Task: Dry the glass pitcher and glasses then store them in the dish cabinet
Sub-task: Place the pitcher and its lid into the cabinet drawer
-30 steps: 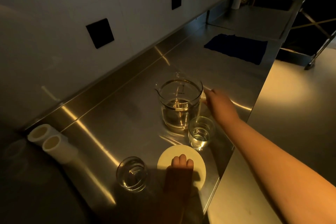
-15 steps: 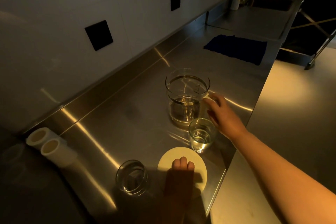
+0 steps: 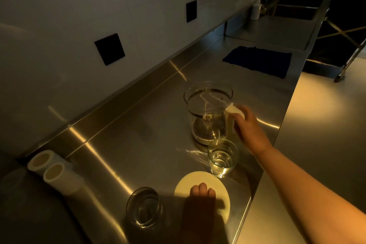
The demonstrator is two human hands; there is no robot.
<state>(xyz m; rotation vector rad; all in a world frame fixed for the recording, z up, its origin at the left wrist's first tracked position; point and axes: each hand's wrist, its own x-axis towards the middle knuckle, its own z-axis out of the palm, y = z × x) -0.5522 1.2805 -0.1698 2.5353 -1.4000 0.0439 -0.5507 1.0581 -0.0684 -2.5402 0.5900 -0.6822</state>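
Observation:
A glass pitcher [image 3: 206, 109] holding some water stands on the steel counter [image 3: 138, 144]. My right hand [image 3: 249, 128] grips its pale handle on the right side. A glass with water [image 3: 222, 157] stands just in front of the pitcher, close under my right wrist. A second glass [image 3: 144, 207] sits nearer, to the left. My left hand [image 3: 202, 204], in shadow, rests flat on a round white disc [image 3: 188, 181] between the two glasses.
Two white rolls [image 3: 53, 170] lie at the left against the backsplash. A dark blue cloth [image 3: 259, 61] is spread farther along the counter, before a sink [image 3: 293, 12] and a white bottle [image 3: 255, 11]. The counter's front edge runs close by the disc.
My right hand reached the pitcher and closed round its handle; the pitcher turned and shifted slightly. My left hand stayed on the disc.

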